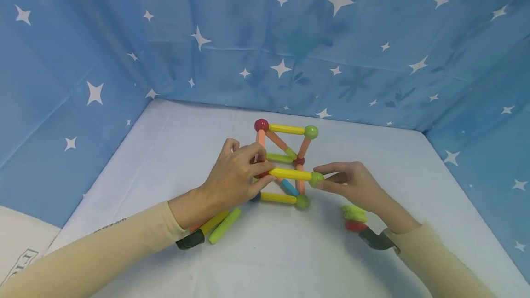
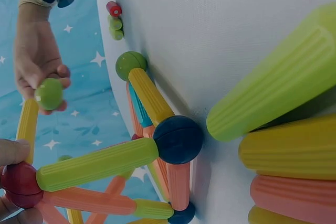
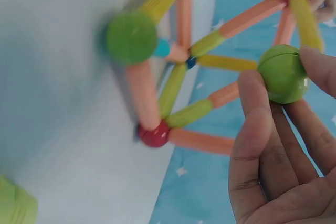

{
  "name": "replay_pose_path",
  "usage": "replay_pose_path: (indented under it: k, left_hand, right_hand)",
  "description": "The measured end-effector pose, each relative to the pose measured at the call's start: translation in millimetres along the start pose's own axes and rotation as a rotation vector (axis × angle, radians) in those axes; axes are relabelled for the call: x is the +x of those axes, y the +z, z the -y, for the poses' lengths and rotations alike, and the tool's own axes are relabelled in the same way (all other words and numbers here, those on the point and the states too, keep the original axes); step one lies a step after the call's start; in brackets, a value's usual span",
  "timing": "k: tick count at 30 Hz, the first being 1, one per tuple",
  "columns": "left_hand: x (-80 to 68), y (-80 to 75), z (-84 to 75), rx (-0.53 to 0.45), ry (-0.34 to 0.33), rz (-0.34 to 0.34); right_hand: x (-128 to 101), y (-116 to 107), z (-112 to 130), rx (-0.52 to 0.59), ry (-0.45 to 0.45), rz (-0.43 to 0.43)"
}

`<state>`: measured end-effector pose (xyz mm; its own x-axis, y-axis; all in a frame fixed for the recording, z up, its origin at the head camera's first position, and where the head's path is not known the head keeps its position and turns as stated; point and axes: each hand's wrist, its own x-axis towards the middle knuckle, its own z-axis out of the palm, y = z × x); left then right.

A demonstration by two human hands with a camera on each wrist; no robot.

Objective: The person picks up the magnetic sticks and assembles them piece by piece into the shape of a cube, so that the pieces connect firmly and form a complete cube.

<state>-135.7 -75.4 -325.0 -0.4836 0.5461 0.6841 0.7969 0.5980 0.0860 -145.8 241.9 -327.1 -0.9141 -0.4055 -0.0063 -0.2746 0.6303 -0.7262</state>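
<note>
A frame of coloured rods and balls stands on the white table in the head view. At its near upper side, my left hand grips a dark red ball where several rods meet. From that ball a yellow rod runs right to a green ball. My right hand pinches this green ball between thumb and fingers. Below it, another green ball and a dark blue ball sit at the frame's base, joined by a lower yellow rod.
Loose rods, among them a light green rod, lie beneath my left forearm. A few short green pieces and a red piece lie by my right wrist. A star-patterned blue curtain surrounds the white table.
</note>
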Motion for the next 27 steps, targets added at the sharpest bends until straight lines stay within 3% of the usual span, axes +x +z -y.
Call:
replay_pose_path:
  k: [5, 12, 17, 21, 24, 27]
  left_hand:
    - [0.6, 0.0, -0.2, -0.003, 0.002, -0.008]
    - [0.1, 0.9, 0.5, 0.014, 0.015, -0.024]
    - [-2.0, 2.4, 2.0, 0.006, 0.02, -0.042]
    - [-3.0, 4.1, 2.7, -0.008, 0.021, -0.052]
    - [-3.0, 4.9, 3.3, -0.008, 0.027, -0.056]
    - [-2.4, 4.1, 3.3, -0.017, 0.022, -0.047]
  right_hand:
    - [-6, -2, 11, 0.15, 0.013, -0.015]
    - [-10, -5, 15, 0.255, 0.043, -0.008]
    - [-9, -4, 9, 0.364, 0.141, 0.116]
    - [-5, 8, 2, 0.236, 0.141, 0.279]
    - [-3, 23, 6, 0.057, 0.044, 0.374]
    - [-3, 43, 21, -0.142, -0.121, 0.431]
